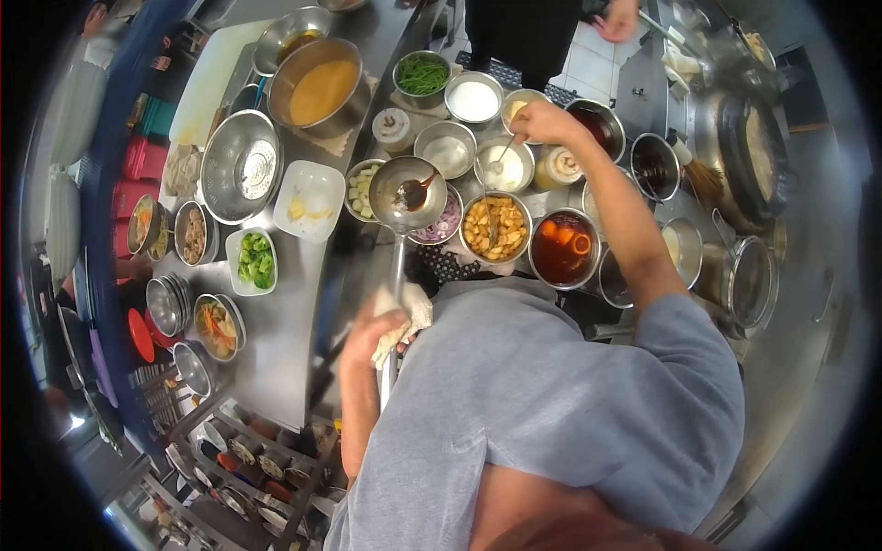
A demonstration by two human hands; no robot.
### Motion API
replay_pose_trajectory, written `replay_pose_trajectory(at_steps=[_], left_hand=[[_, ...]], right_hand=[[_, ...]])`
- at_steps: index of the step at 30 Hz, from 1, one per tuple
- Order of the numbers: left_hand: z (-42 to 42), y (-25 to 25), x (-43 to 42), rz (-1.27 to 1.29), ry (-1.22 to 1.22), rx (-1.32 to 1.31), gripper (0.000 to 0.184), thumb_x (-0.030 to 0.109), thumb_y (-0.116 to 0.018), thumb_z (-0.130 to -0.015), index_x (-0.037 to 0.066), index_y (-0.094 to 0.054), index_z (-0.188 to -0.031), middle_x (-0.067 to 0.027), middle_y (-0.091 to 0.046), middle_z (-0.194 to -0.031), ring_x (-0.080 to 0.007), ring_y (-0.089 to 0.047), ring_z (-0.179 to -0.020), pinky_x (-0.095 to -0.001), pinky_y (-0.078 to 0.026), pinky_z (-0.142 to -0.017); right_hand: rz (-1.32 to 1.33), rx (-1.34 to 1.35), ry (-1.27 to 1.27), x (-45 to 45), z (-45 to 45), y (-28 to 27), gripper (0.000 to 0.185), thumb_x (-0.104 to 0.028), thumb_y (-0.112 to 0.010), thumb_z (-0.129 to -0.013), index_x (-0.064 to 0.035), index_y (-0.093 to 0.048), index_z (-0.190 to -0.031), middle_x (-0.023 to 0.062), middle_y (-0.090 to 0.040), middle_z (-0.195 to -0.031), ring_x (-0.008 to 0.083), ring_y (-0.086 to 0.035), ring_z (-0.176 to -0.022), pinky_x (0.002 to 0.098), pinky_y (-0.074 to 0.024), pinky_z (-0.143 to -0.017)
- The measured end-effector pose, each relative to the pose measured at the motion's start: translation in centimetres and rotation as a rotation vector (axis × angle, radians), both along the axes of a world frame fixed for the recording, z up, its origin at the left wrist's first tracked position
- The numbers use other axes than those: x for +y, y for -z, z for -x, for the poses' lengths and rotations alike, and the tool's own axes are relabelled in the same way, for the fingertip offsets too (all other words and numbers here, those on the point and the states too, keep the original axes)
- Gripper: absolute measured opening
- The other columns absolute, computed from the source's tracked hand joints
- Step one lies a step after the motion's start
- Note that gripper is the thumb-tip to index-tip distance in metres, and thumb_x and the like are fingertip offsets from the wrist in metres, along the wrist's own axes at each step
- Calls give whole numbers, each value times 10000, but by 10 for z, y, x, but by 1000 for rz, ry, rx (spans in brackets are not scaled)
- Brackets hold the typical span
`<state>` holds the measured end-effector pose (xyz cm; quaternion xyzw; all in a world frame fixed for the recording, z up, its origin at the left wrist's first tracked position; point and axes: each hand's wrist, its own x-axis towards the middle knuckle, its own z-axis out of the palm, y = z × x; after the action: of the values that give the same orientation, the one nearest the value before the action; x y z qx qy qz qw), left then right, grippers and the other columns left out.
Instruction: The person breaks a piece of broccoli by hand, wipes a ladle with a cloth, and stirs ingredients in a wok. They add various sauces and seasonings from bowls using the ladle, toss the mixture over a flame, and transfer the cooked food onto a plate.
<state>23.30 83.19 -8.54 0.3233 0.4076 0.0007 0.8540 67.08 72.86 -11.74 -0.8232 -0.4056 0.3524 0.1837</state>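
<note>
My left hand [375, 332] is wrapped round a beige cloth [404, 321] on the handle of a large ladle [407, 195], whose bowl holds some dark brown sauce. Stretched out over the bowls, my right hand [537, 122] pinches the thin handle of a small spoon [497, 166]. The spoon's head rests in a metal bowl of white powder or paste [505, 176]. Just below are a bowl of brown diced food [496, 228] and a bowl of dark red liquid [563, 248]. Chopped purple onion [441, 222] shows partly behind the ladle.
A person in dark clothes [524, 37] stands across the bowls. On the left counter [285, 358] are a colander [241, 165], a pot of orange liquid [322, 92] and a dish of broccoli [255, 261]. At the right stands a big lidded pot [735, 147].
</note>
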Motion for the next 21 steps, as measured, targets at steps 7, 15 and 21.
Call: replay_pose_trajectory(at_steps=[7,15,21], left_hand=[[-13,-21,0,-34,22,36,639,100,-690,-703,-20,-394,-1257,-128,-589,-812,-193,-600,-558,-244,-460,-393],[-69,-18,16,-204,249,-125,609,154,-661,-740,-2,-405,-1270,-119,-593,-878,-161,-595,-597,-225,-461,-423],[-78,-34,18,-75,236,-119,632,162,-656,-734,-3,-396,-1286,-130,-599,-885,-171,-602,-586,-225,-455,-401]], right_hand=[[-171,371,340,-40,-27,-9,260,-188,-614,-806,36,-666,-927,119,-697,-791,148,-646,-748,242,-479,-723],[-327,-45,350,-45,-10,-88,305,-211,-535,-879,36,-651,-1015,114,-705,-840,160,-649,-837,269,-469,-771],[-261,-269,493,-55,-19,-23,273,-230,-513,-860,-55,-682,-985,113,-697,-879,283,-653,-881,357,-483,-822]])
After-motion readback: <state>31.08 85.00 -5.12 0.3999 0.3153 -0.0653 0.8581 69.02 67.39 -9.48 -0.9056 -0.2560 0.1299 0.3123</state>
